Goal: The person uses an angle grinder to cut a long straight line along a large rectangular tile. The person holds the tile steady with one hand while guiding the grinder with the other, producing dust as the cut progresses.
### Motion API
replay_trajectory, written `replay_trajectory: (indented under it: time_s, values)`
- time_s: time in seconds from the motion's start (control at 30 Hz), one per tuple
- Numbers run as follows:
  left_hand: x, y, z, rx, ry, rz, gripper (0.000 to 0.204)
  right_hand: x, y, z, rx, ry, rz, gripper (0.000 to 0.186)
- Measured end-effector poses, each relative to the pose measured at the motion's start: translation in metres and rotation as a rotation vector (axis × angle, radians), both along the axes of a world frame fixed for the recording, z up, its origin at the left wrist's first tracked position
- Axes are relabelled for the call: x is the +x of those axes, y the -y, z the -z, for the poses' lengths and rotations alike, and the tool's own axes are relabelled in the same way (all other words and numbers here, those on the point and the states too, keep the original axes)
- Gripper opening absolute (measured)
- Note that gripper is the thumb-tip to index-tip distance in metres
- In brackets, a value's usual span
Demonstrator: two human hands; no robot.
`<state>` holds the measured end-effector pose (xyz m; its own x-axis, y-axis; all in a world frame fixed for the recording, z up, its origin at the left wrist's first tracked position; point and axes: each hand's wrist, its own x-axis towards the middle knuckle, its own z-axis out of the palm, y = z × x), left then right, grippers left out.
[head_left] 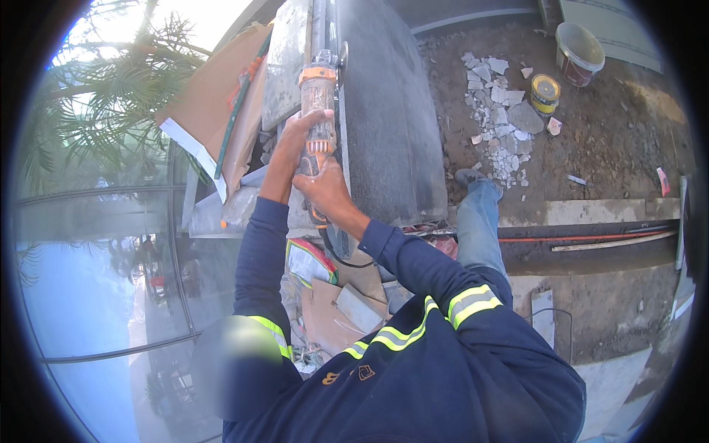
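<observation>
Both my hands are closed around a dusty orange and grey angle grinder [318,100], which points away from me along a stone slab's edge. My left hand [297,133] grips the body from the left, its thumb across the top. Nearer to me, my right hand [326,186] wraps the rear handle. The disc [343,55] stands upright at the right of the tool's head, beside the edge of the large grey slab [388,111]. Whether the disc touches the stone, I cannot tell. A black cord [332,251] trails from the handle toward me.
Cardboard [210,88] with a green level-like bar [240,111] leans at left, beside glass panels [96,258]. Broken tile pieces [502,111], a yellow can [545,92] and a white bucket [580,55] are at right. Scraps and a colourful bag [310,262] lie below the grinder.
</observation>
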<state>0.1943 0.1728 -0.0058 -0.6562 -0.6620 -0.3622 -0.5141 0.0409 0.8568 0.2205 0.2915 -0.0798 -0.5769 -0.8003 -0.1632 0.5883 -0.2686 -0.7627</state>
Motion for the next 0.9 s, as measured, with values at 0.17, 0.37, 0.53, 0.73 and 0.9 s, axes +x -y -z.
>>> replay_trajectory:
  time_s: [0.17,0.37,0.53,0.73,0.9]
  values:
    - [0.001,0.005,0.001,0.018,0.0,-0.008,0.044,-0.003,0.0,-0.003,0.032,-0.006,-0.029,0.057]
    - [-0.005,0.0,-0.003,0.04,0.004,-0.005,0.044,-0.006,0.006,0.003,-0.02,-0.006,-0.009,0.059]
    - [0.002,-0.003,-0.002,0.006,-0.013,0.007,0.045,0.001,-0.002,-0.003,0.027,-0.002,0.001,0.058]
    - [0.016,-0.013,-0.003,-0.044,-0.029,0.067,0.051,0.017,-0.012,-0.006,0.076,-0.016,0.027,0.051]
    - [0.021,-0.016,-0.003,-0.04,-0.02,0.068,0.053,0.025,-0.014,-0.001,0.035,-0.053,0.072,0.05]
